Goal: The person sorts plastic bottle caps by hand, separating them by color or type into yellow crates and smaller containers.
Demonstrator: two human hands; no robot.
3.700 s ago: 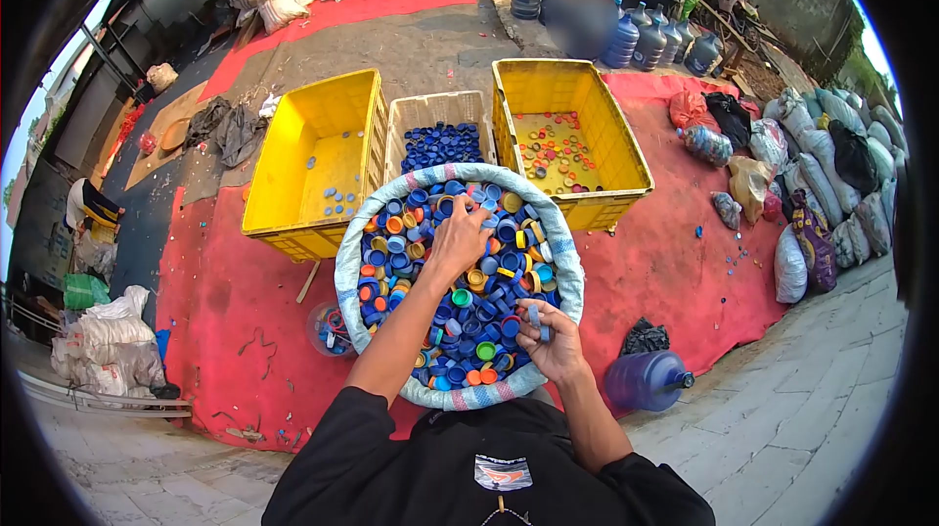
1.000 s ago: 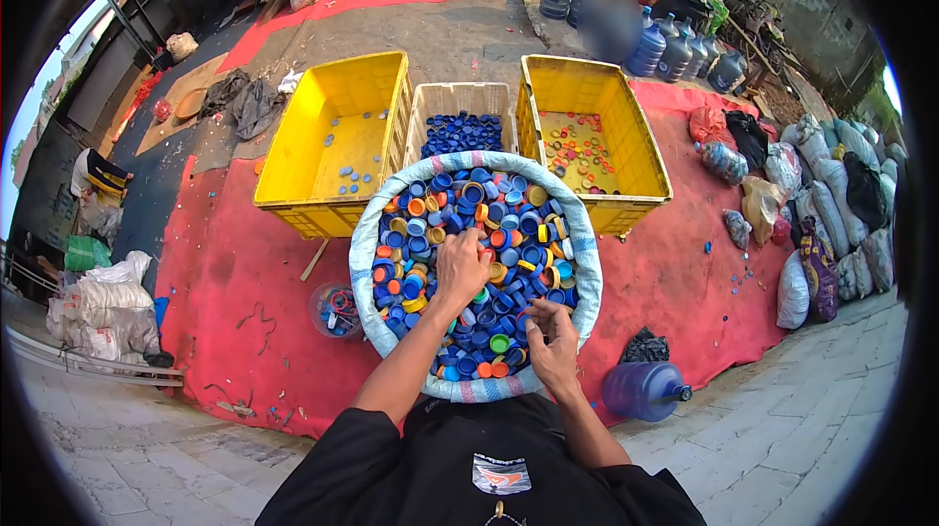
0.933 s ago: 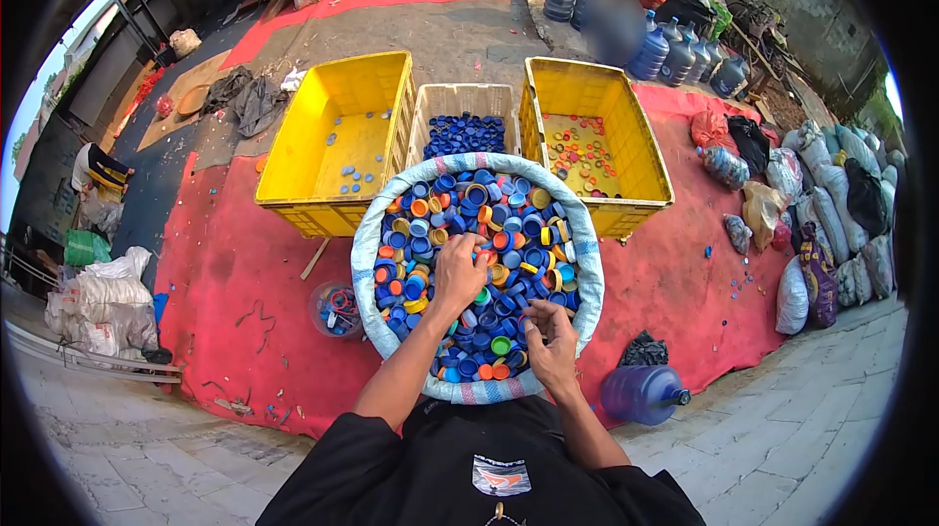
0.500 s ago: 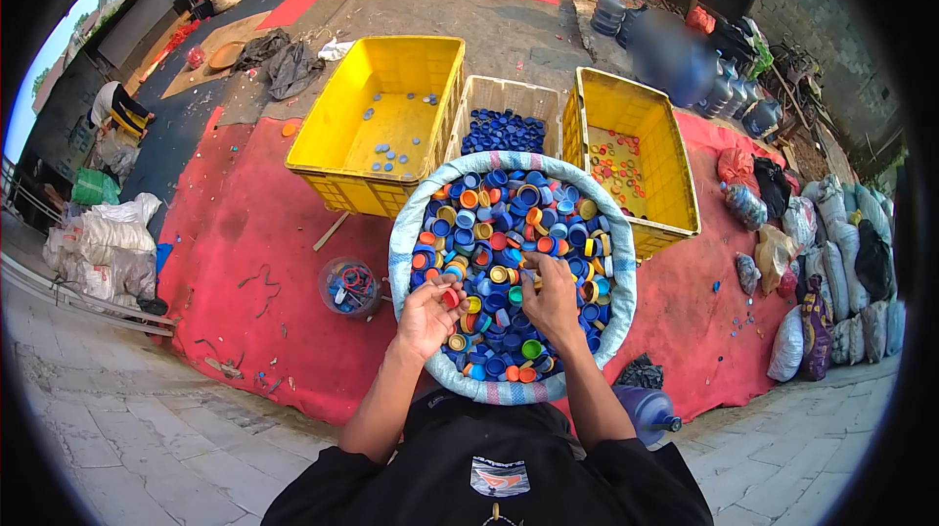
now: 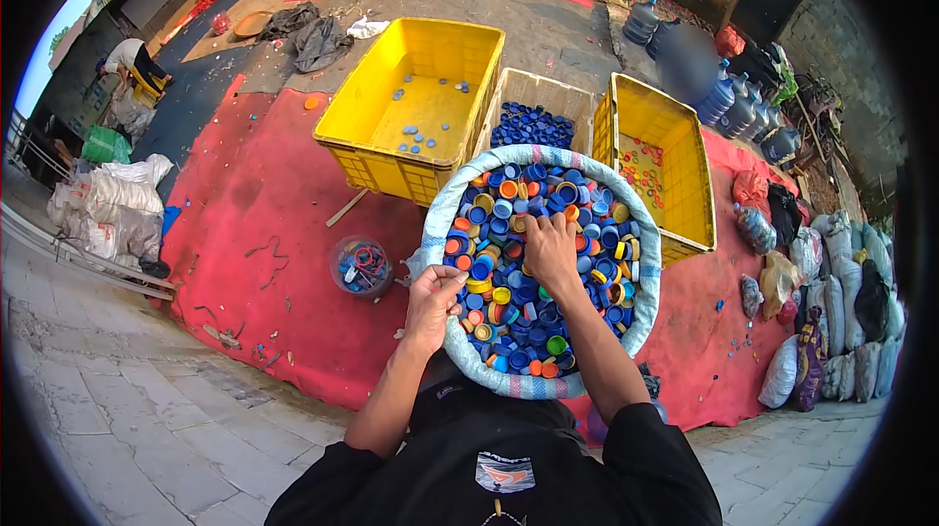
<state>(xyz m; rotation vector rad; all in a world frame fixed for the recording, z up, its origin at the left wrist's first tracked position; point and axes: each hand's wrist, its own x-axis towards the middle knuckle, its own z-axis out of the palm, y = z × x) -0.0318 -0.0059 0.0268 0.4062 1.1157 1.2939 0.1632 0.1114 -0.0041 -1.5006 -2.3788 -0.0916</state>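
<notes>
A round basin point(image 5: 646, 301) rimmed with pale blue striped cloth is heaped with loose plastic bottle caps point(image 5: 533, 330), mostly blue, with some orange, yellow and green. At its left edge is my left hand point(image 5: 430, 309), with thumb and fingers drawn together; what they hold, if anything, is hidden. My right hand point(image 5: 551, 250) reaches over the heap, its curled fingers down among the caps near the middle. Its fingertips are partly hidden, and I cannot make out a cap in them.
Beyond the basin stand a yellow crate point(image 5: 377, 149) with a few grey-blue caps, a whitish crate point(image 5: 582, 113) of blue caps and another yellow crate point(image 5: 690, 218) with red-orange caps. A clear tub point(image 5: 362, 267) sits left. Sacks point(image 5: 780, 369) line the right; a person point(image 5: 132, 61) bends far left.
The view has shifted, moving the scene rightward. A red cap seen at my left fingers before no longer shows there. My right hand has moved slightly farther up the heap.
</notes>
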